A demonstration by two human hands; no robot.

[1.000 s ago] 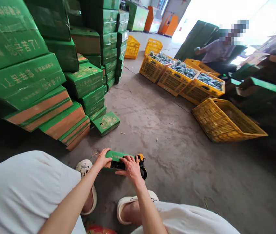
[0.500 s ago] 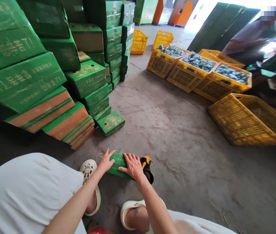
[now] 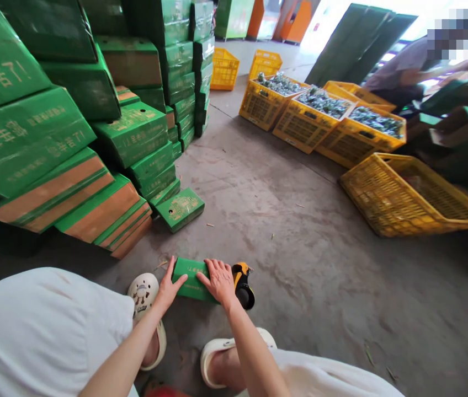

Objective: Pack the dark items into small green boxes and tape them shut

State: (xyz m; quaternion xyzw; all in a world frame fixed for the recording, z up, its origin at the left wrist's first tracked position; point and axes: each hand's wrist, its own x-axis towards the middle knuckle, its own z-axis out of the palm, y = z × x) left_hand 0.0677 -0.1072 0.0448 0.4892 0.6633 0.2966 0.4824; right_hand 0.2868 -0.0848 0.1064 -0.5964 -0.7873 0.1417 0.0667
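A green cardboard box [image 3: 190, 284] with pale lettering lies on the floor between my feet. At its left end is my left hand [image 3: 170, 286], its fingers along the end and its thumb over the top. My right hand [image 3: 219, 282] grips the right part, fingers reaching to the far edge and thumb across the top face. Right beside that hand, an orange and black tape dispenser [image 3: 243, 286] rests on the floor. The underside of the box is hidden.
Stacked green boxes [image 3: 134, 132] rise on the left, with one flat green box [image 3: 180, 209] before them. Yellow crates [image 3: 294, 129] filled with small shiny packets stand ahead. A tilted yellow crate [image 3: 383, 204] is at right. Another person [image 3: 399, 69] sits beyond, near dark green boxes.
My left hand has shifted from the top of the box to its left end. My right hand stays on the box. The whole view has moved slightly.
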